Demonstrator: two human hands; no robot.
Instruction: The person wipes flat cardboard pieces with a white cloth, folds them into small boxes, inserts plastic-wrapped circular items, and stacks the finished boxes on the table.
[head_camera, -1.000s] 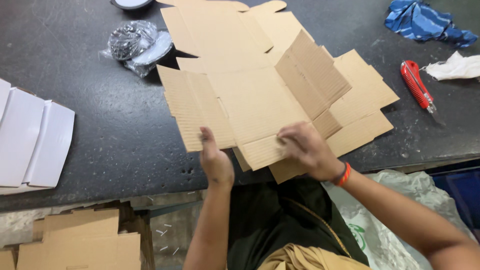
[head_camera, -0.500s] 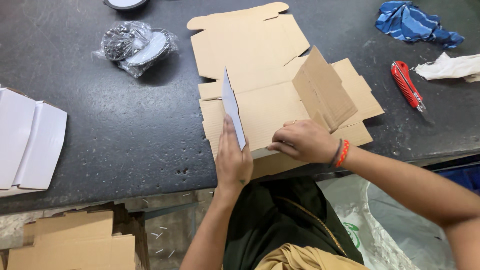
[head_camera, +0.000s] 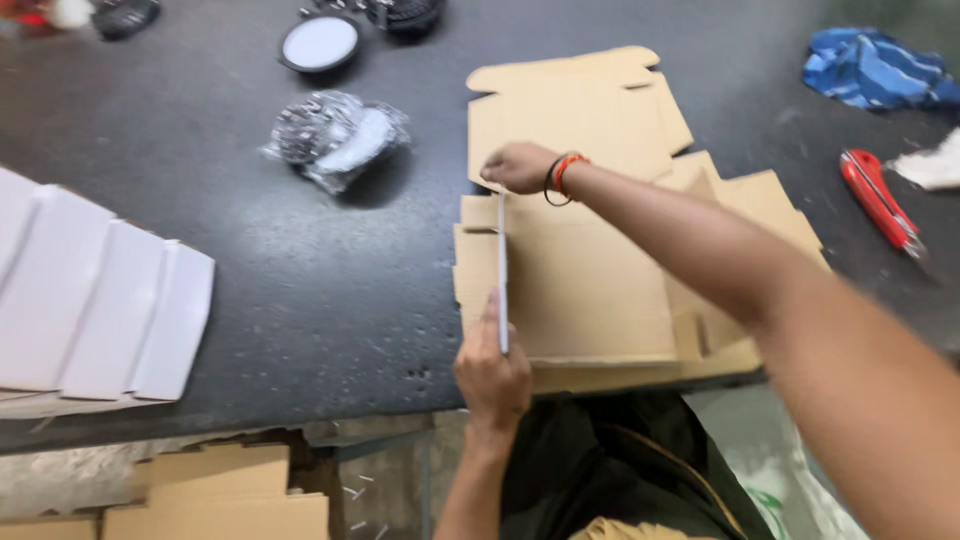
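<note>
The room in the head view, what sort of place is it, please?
Probably a packing bench in a workshop. Both hands, left hand and right hand, fold a flat cardboard box blank on a dark worktop, near a red utility knife and plastic-wrapped round parts.

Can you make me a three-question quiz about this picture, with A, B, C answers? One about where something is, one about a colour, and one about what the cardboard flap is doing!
1. Where is the cutter?
A. on the table to the right of the cardboard box
B. under the white sheets
C. in the left hand

2. What colour is the crumpled cloth?
A. yellow
B. blue
C. pink

3. How is the side flap of the cardboard box?
A. lying flat
B. torn off
C. standing up on edge

Answers:
1 A, the red cutter lies on the dark table, right of the box.
2 B, the cloth in the far right corner is blue.
3 C, the left hand and right hand hold the flap upright at its two ends.
</note>
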